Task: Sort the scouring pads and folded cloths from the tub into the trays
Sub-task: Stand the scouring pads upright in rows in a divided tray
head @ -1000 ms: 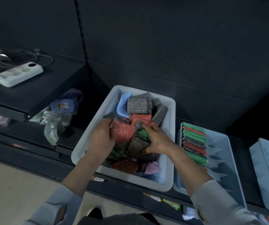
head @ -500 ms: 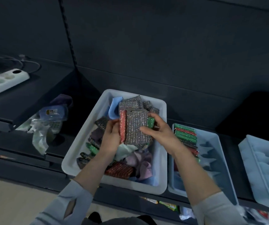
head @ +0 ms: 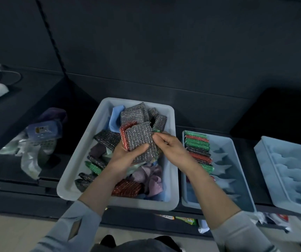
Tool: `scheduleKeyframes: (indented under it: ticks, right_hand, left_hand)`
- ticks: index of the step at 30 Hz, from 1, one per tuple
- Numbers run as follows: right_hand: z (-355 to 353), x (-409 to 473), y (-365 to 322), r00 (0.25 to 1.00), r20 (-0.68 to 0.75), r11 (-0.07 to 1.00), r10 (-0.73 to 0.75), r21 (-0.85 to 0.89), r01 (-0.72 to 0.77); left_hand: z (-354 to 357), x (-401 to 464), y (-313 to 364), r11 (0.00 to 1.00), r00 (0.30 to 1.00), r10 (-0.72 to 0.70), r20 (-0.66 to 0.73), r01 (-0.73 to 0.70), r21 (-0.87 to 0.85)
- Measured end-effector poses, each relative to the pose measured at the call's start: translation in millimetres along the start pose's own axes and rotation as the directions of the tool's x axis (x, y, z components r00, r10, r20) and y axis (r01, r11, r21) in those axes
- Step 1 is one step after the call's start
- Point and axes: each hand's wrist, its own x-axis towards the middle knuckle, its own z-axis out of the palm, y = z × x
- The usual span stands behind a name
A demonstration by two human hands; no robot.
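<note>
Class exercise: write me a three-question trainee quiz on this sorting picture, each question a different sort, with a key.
1. True or false: the left hand holds a stack of glittery scouring pads above the pale rectangular plastic tub.
2. The pads already sorted stand in: A) the near light-blue plastic tray; B) the far light-blue moulded tray; C) the dark shelf.
3. Fill in: the right hand pinches the stack's ___ edge.

Key: 1 true; 2 A; 3 right.

The scouring pads (head: 140, 137) looked like rough, glittery metallic mesh in silver, red and green. The tub (head: 84, 159) and trays (head: 240, 179) were smooth matt plastic; the folded cloths (head: 151, 176) looked soft and matt.
</note>
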Motion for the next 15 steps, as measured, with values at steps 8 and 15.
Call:
scheduleKeyframes:
  ticks: [8,15]
  right_hand:
    - [-12,-4,11,0.998,0.061,0.999,0.009,0.045,-0.012]
    - [-39,-25,17,0.952,-0.288,0.989,-0.104,0.072,0.129]
  left_hand:
    - [-2,-1,9,0.993,0.987,-0.107,0.123,0.112,-0.04]
    - [13,14,-3,0.993,0.974,-0.105,-0.2,0.093,-0.066]
